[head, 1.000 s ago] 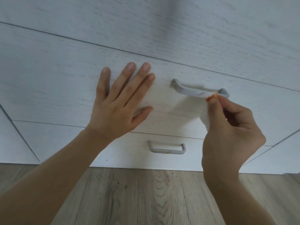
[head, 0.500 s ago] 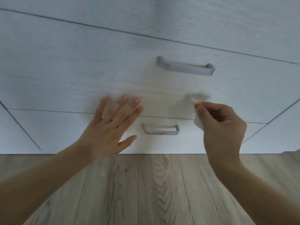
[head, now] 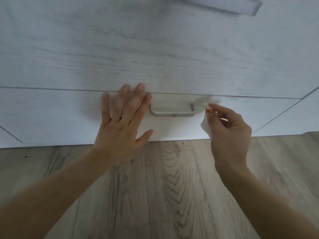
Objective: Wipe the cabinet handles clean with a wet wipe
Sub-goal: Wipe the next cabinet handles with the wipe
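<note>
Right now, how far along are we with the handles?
Done, seemingly: the upper handle, where the wipe was a second ago. In hand: the right hand pinches the wipe just right of the lower handle, not yet on it; the left hand lies flat on the drawer front beside it. Left: wiping that handle, which shows a small orange spot.

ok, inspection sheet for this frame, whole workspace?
surface: lower drawer front, pale wood grain.
job's things: lower handle, small orange mark on its bar; upper handle at top edge, cropped; wet wipe beside lower handle's right end, not touching.
clutter: nothing seen.
grips: left hand open, fingers spread over drawer front left of handle; right hand pinches the wipe.
cables: nothing seen.
surroundings: wood-look floor below the cabinet.
</note>
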The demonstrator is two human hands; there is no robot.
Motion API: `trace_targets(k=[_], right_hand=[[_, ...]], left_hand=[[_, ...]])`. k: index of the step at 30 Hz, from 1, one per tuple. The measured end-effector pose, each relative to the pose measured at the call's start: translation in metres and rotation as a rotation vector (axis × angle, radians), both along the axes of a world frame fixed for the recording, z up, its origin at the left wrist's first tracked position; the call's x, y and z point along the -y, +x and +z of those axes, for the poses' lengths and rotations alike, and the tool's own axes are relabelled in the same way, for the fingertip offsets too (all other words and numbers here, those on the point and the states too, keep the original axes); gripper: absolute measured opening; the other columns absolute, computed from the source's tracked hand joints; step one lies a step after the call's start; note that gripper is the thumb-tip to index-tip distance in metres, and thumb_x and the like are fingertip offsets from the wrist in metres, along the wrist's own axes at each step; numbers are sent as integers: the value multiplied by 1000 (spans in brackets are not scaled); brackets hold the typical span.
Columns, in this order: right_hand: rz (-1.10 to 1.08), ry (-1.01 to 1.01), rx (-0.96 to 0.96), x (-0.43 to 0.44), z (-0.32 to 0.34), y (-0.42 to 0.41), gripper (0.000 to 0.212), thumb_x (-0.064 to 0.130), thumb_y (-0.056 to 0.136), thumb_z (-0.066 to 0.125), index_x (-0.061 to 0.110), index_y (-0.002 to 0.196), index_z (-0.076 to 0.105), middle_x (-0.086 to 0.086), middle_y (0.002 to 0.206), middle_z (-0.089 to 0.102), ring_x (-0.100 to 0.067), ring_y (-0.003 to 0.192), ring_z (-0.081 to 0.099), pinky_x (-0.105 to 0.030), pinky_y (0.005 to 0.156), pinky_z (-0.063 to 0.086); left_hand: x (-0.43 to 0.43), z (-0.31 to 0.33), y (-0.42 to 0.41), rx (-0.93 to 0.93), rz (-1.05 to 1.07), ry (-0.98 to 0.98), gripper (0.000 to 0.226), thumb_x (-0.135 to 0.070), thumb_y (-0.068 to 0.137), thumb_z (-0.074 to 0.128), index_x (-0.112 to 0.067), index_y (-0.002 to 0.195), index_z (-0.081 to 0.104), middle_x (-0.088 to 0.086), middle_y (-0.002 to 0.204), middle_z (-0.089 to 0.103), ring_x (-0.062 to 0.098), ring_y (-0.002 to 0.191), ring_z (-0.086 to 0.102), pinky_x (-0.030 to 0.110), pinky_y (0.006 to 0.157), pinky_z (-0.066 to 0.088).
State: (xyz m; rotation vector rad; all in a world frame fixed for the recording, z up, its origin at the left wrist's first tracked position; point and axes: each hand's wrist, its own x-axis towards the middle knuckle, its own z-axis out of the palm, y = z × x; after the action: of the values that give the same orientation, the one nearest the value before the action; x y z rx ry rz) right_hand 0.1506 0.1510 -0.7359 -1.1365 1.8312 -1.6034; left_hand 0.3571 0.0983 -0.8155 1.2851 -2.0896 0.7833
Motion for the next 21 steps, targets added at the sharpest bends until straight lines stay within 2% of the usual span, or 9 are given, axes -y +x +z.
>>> trace_targets(k=[3,8,11,14,17,21], right_hand=[[36,-41,-14,5,0,4,15,23,87,64,37,88,69,11,98,61,-2,81,60,-15,70,48],[70,-63,-48,6,-15,15,17,16,86,65,28,97,71,12,90,61,7,80,58,-6,71,43],[59,-106,-102,5,-18,17,17,17,85,66,29,96,71,14,87,59,3,77,58,-5,69,43],[18,-133,-101,8,-21,18,15,17,87,65,25,97,71,15,85,59,7,76,57,-4,67,42],[26,-206,-213,5,-25,29,18,13,86,65,22,102,69,16,83,56,5,75,55,-4,67,42],[-29,-268,-127,6,-35,41,18,10,84,67,15,101,70,14,83,57,6,75,56,-4,67,43]], left_hand=[[3,-1,2,3,-8,-15,81,-56,93,43,-11,152,10,1,158,-13,26,145,-10,55,114,-4],[4,-2,0,-13,-5,-26,83,-57,92,44,-11,152,9,3,159,-8,25,144,-13,55,114,-7],[6,-3,0,-7,-6,-30,84,-57,93,43,-12,152,4,1,157,-18,25,144,-15,54,114,-9],[7,-5,-3,-19,-1,-29,86,-59,93,41,-13,152,0,0,156,-21,25,144,-17,55,113,-9],[9,-9,-7,-37,8,-41,88,-60,92,42,-13,151,-3,1,156,-23,25,143,-18,55,113,-9],[11,-12,-9,-39,18,-66,91,-60,91,44,-13,151,-6,1,155,-24,25,143,-20,55,112,-10]])
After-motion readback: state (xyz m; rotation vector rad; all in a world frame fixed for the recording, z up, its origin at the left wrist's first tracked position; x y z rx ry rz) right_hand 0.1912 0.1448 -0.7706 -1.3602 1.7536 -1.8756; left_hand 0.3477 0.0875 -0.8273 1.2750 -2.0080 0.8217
